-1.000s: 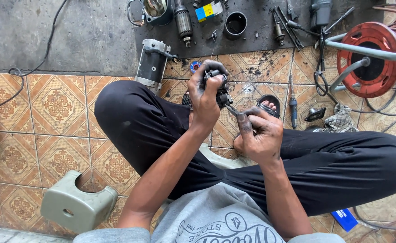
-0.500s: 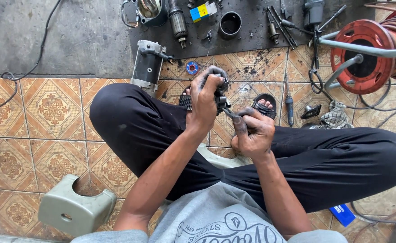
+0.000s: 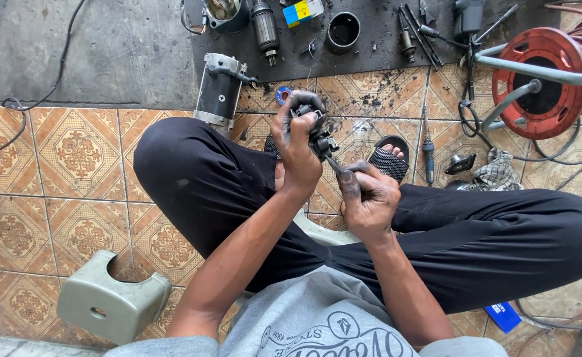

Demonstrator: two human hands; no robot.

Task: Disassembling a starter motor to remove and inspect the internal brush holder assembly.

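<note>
Left hand (image 3: 297, 142) gripped a small black greasy metal part (image 3: 319, 135) above the crossed legs; right hand (image 3: 368, 195) closed on a thin tool (image 3: 336, 165) against it. Tool tip hidden. Blue-and-yellow box (image 3: 302, 11) cut off at top edge; flat blue packet (image 3: 502, 316) half under knee.

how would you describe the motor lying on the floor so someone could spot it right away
Start at the dark mat along the top of the tiled floor, where small parts lie scattered. At its lower left corner, just beyond the person's left knee, lies the motor. It is a black cylinder with silver metal end caps, far bigger than the loose parts on the mat.
</note>
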